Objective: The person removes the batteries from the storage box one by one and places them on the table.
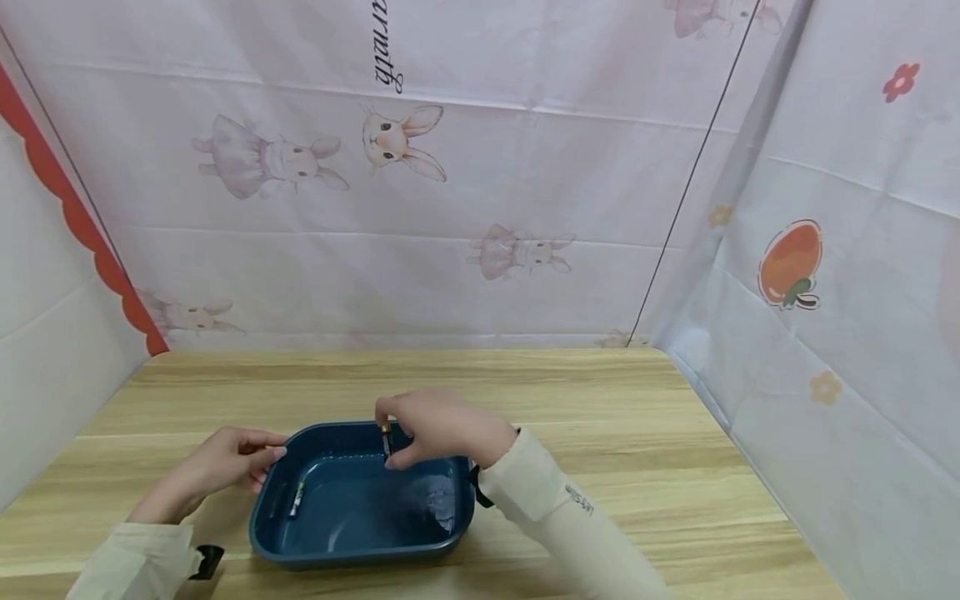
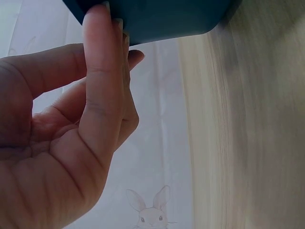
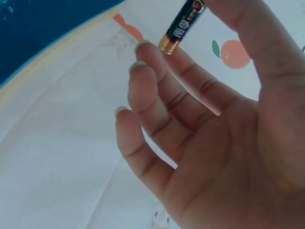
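A dark blue rectangular basin point(image 1: 360, 553) with rounded corners stands on the wooden table. My left hand point(image 1: 228, 458) holds it at the far left corner, fingertips on the rim and outer wall; the left wrist view shows those fingers point(image 2: 101, 52) against the wall. Over the far side of the basin, my right hand point(image 1: 446, 429) pinches a small black and gold battery point(image 3: 182, 25) by its two ends, between thumb and index finger. The other fingers point(image 3: 143, 90) of that hand are loosely bent. Inside the basin, at the left, lies another small battery point(image 1: 297, 500).
The light wood table point(image 1: 600, 450) extends to both sides of the basin and behind it. A pale cloth point(image 1: 465, 292) printed with rabbits hangs at the table's back edge. More printed cloth point(image 1: 885, 333) closes off the right side.
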Demonstrator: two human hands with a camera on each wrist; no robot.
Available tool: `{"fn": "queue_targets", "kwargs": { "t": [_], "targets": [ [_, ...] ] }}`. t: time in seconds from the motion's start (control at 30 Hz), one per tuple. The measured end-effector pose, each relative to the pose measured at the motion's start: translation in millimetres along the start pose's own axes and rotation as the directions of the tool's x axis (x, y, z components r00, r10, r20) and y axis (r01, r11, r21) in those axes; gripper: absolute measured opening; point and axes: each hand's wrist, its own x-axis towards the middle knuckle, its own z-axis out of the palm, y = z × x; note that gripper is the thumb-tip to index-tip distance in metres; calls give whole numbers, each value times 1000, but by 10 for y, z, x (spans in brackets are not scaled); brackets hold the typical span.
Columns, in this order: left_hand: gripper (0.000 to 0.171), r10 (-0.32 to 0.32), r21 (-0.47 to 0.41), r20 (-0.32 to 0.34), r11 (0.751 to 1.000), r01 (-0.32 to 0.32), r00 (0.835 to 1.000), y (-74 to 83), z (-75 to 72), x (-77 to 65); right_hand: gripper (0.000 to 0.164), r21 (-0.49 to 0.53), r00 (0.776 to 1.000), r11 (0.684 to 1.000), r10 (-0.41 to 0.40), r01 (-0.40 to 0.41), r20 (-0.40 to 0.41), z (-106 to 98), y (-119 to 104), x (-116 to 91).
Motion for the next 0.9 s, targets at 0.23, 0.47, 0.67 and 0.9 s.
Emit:
{"fn": "queue_targets", "kwargs": {
  "t": [0.23,0.47,0.67,0.9],
  "targets": [
    [37,-1,5,1,1000,1,1000,-11,-8,8,42,57,996,998,-17,22,-91,-68,153,-248],
    [37,9,7,-1,1000,-8,1000,-22,-4,9,41,164,988,986,22,4,-155,-102,372,-510],
    [38,1,0,-2,1000,-1,1000,-11,-7,0,41,187,975,982,74,-35,-208,-90,587,-726],
    [38,11,-8,0,1000,-11,1000,9,-7,-12,41,212,967,972,146,-101,-208,-70,785,-908]
  ]
}}
